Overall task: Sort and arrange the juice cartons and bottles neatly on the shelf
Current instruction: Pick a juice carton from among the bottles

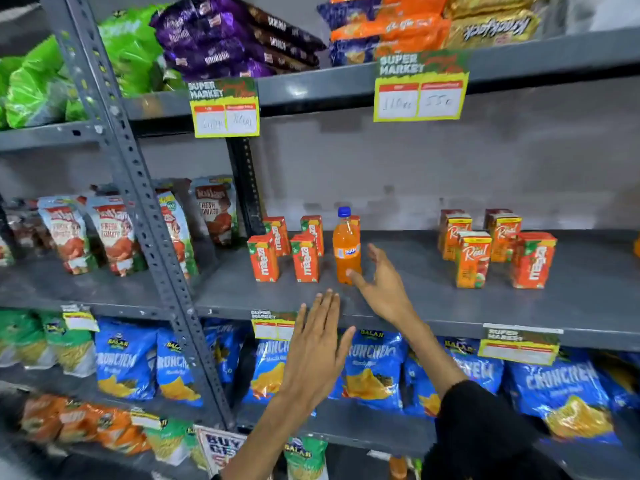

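An orange soda bottle point(347, 249) with a blue cap stands upright on the grey shelf point(415, 306). To its left stand several orange Maaza juice cartons point(284, 249) in two rows. Farther right is a loose group of Real cartons point(472, 259) with one Maaza carton point(532, 260) at its right end. My right hand point(379, 282) is open, its fingers spread just beside the bottle's lower right, a fingertip close to or touching its base. My left hand point(317, 348) is open and flat in front of the shelf's edge, below the bottle, holding nothing.
A perforated steel upright point(152, 244) separates this bay from tomato sauce pouches point(110, 233) on the left. Blue Crunchem chip bags point(374, 368) fill the shelf below. Price tags point(420, 88) hang from the shelf above, which holds biscuit packs. Bare shelf lies between the bottle and the Real cartons.
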`<action>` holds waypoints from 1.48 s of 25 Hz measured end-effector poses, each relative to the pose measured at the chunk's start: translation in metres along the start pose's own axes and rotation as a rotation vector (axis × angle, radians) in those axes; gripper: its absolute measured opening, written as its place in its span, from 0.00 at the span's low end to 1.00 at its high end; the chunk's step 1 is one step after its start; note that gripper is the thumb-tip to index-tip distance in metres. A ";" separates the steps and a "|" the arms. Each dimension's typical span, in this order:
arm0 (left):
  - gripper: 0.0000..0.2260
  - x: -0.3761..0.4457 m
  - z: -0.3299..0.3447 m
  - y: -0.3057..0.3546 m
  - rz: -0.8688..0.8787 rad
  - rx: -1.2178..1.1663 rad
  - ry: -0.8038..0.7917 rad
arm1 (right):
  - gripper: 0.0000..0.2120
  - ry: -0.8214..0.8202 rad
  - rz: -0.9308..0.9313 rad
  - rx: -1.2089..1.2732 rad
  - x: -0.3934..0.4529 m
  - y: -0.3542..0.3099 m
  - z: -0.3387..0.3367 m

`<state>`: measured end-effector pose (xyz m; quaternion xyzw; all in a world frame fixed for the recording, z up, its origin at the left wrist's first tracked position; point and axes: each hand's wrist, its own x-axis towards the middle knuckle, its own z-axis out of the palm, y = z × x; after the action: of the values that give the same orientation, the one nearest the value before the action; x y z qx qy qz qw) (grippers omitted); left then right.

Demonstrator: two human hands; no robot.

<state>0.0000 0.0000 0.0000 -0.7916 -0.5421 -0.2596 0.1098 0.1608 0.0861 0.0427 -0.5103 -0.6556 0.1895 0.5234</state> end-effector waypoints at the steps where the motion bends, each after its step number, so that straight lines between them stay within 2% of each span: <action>1: 0.29 0.003 0.003 -0.005 0.007 0.009 -0.007 | 0.34 0.032 -0.006 0.020 0.008 -0.003 0.009; 6: 0.26 0.008 0.016 -0.019 0.066 0.035 0.028 | 0.29 0.127 0.077 0.043 0.035 -0.019 0.030; 11: 0.26 0.012 0.014 -0.018 0.040 0.039 0.030 | 0.25 0.189 0.091 0.034 0.035 -0.017 0.031; 18: 0.28 0.010 0.011 0.007 0.001 0.016 0.000 | 0.26 0.192 0.077 0.102 0.008 -0.016 -0.013; 25: 0.25 0.019 0.024 0.105 0.100 -0.111 0.010 | 0.27 0.227 0.095 0.059 -0.031 0.002 -0.132; 32: 0.23 0.036 0.047 0.271 0.145 -0.218 0.026 | 0.18 0.318 0.129 -0.037 -0.064 0.054 -0.309; 37: 0.26 0.056 0.063 0.346 0.185 -0.201 -0.027 | 0.17 0.380 0.157 -0.134 -0.066 0.095 -0.402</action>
<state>0.3501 -0.0607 0.0142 -0.8486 -0.4397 -0.2906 0.0461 0.5552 -0.0470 0.0888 -0.6199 -0.5146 0.0859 0.5861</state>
